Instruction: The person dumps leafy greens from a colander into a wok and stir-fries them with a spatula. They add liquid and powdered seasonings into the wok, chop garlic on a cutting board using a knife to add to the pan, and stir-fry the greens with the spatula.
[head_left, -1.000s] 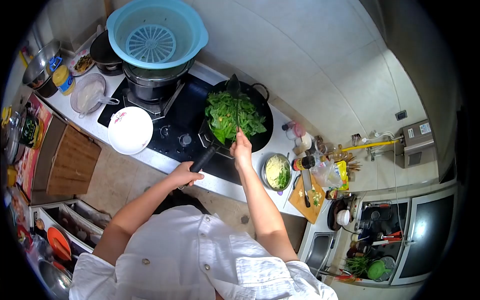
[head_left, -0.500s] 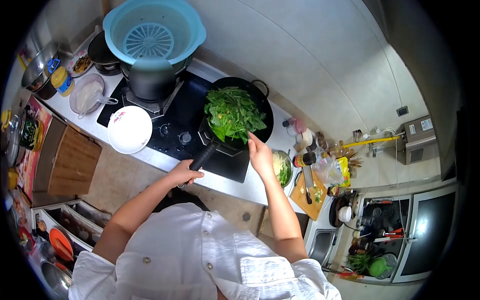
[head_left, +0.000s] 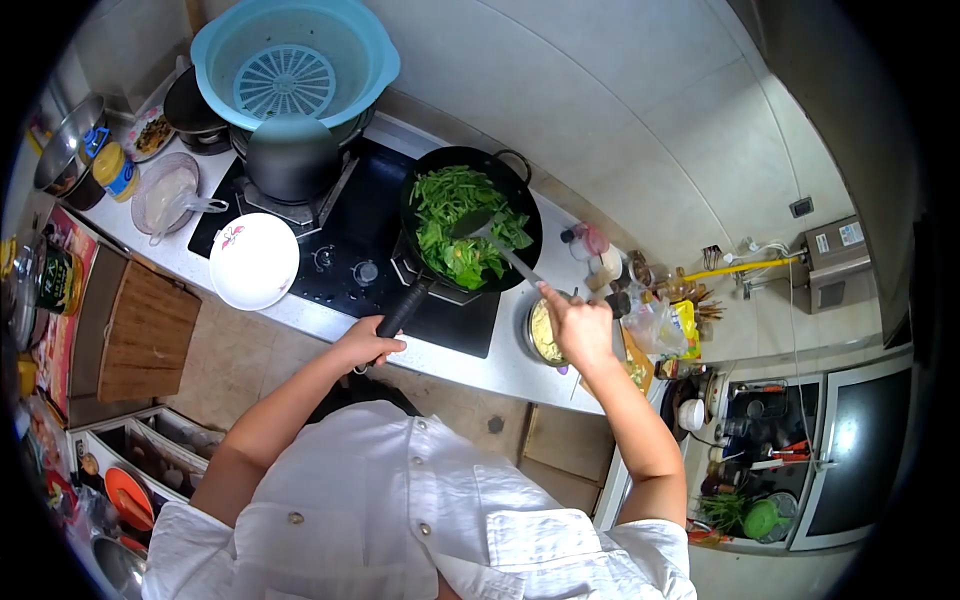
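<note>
A black wok point(head_left: 525, 215) with leafy greens point(head_left: 455, 195) in it stands on the black stove point(head_left: 350, 225). My left hand point(head_left: 368, 343) is closed round the wok's long black handle point(head_left: 405, 308). In my right hand point(head_left: 578, 325) is the handle of a spatula point(head_left: 512, 260), its dark blade resting among the greens. Partly behind my right hand, a metal bowl point(head_left: 532, 345) holds pale shreds. A white bowl point(head_left: 254, 262) sits at the stove's front left.
A blue basin point(head_left: 375, 75) rests on a pot at the back left. Along the left counter are a yellow-lidded jar point(head_left: 115, 172), a strainer bowl point(head_left: 165, 195) and a plate of food point(head_left: 150, 136). Bottles and a cutting board point(head_left: 640, 368) lie to the right.
My right hand has moved right, away from the wok, drawing the spatula from upright to a slant across the greens. My left hand keeps its hold on the handle.
</note>
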